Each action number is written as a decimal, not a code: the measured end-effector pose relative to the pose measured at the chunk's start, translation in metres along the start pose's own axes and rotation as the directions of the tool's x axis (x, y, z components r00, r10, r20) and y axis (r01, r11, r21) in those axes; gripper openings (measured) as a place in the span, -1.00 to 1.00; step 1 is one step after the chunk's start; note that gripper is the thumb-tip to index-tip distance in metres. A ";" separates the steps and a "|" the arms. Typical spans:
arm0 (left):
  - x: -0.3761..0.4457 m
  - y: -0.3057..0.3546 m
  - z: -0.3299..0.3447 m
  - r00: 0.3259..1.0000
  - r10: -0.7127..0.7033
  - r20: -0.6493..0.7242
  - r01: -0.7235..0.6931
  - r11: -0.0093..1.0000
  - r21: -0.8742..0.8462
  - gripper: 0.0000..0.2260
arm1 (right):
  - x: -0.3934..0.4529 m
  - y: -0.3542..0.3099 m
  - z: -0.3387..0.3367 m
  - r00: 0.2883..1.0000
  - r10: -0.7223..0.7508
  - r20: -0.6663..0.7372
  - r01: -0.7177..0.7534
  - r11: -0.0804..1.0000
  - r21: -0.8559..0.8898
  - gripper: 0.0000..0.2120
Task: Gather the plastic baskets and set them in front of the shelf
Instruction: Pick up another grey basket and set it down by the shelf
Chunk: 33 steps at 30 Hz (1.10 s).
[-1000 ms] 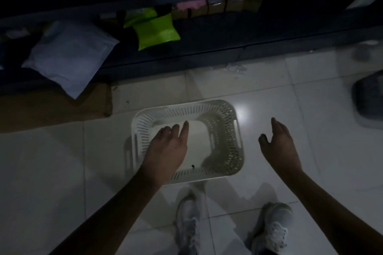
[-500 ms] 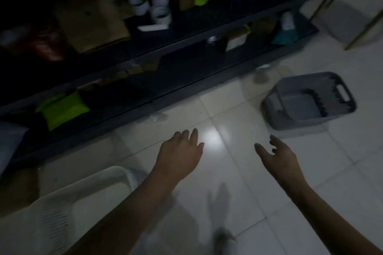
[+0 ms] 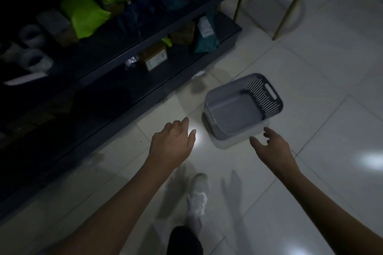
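Observation:
A grey plastic basket (image 3: 267, 94) with slotted walls and a handle cut-out lies empty on the pale tiled floor, close to the right end of the dark shelf (image 3: 132, 97). My left hand (image 3: 172, 144) hovers open, palm down, a short way to the basket's near left. My right hand (image 3: 271, 147) reaches forward with fingers spread, its fingertips just short of the basket's near rim. Neither hand holds anything. The white basket is out of view.
The shelf carries green bags (image 3: 87, 12), a teal bag (image 3: 206, 42), cardboard boxes (image 3: 155, 58) and tape rolls (image 3: 35, 60). A thin metal frame leg (image 3: 290, 8) stands at the back right. My white shoe (image 3: 196, 198) is below on the tiles.
The view has swung right, away from the white basket, which has left the frame. The grey basket is now much nearer and both open hands have closed in on it.

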<state>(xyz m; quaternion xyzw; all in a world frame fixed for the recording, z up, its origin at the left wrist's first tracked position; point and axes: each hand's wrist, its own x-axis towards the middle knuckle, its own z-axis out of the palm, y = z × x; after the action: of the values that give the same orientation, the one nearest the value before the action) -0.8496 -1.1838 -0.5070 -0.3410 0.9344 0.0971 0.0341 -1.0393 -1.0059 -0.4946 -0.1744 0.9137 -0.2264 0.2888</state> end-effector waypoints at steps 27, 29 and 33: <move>0.254 0.103 0.254 0.614 -0.656 0.438 0.789 0.496 -0.364 -0.28 | 0.457 0.128 -0.039 0.958 -0.097 0.270 0.213 0.871 -0.442 -0.50; 0.244 0.108 0.265 0.613 -0.658 0.437 0.789 0.483 -0.380 -0.42 | 0.467 0.136 -0.029 0.940 -0.099 0.326 0.239 0.874 -0.424 -0.56; 0.238 0.118 0.273 0.620 -0.703 0.348 0.779 0.500 -0.379 -0.66 | 0.479 0.142 -0.019 0.888 -0.167 0.427 0.350 0.850 -0.394 -0.53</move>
<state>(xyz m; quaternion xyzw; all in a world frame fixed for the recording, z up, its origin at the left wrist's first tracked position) -1.1077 -1.1898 -0.7861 -0.6969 0.6323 0.3342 0.0528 -1.4476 -1.0959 -0.7687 -0.4017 0.8353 -0.0027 0.3754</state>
